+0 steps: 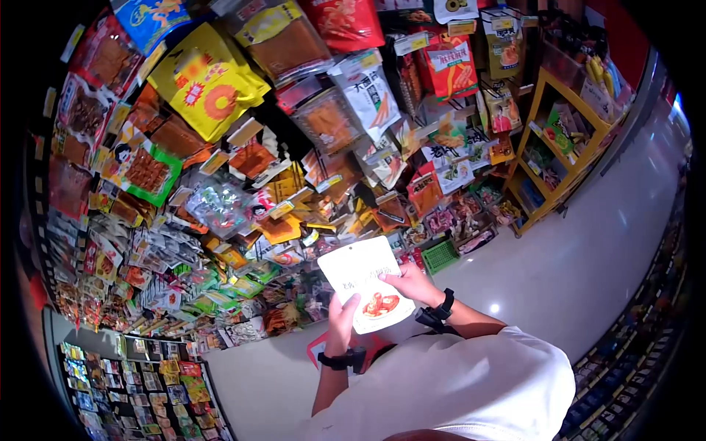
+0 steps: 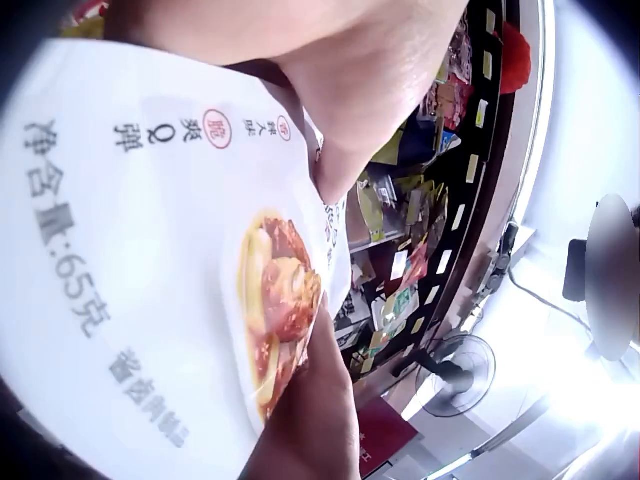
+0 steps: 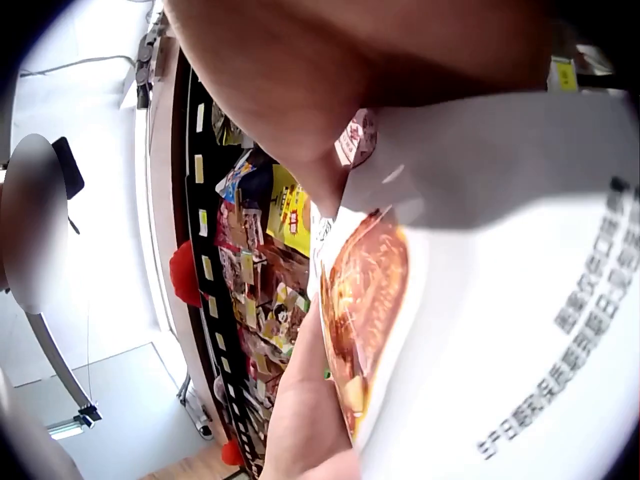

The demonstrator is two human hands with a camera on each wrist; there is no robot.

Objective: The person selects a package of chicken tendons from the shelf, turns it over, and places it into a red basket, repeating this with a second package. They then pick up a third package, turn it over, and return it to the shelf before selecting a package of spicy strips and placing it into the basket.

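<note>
We stand in a shop aisle where a tall wall display (image 1: pixel 220 147) hangs dense with bright snack packets, and a yellow shelf unit (image 1: pixel 559 140) stands at its far end. The pale glossy floor (image 1: pixel 588 257) mirrors ceiling lights. From the left wrist view we note a standing fan (image 2: pixel 455 375) near the racks.

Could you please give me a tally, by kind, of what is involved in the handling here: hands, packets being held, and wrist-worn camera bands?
Hands: 2, left hand and right hand
White snack packet held between them: 1
Black wrist bands: 2, left band and right band
Total: 5
</note>
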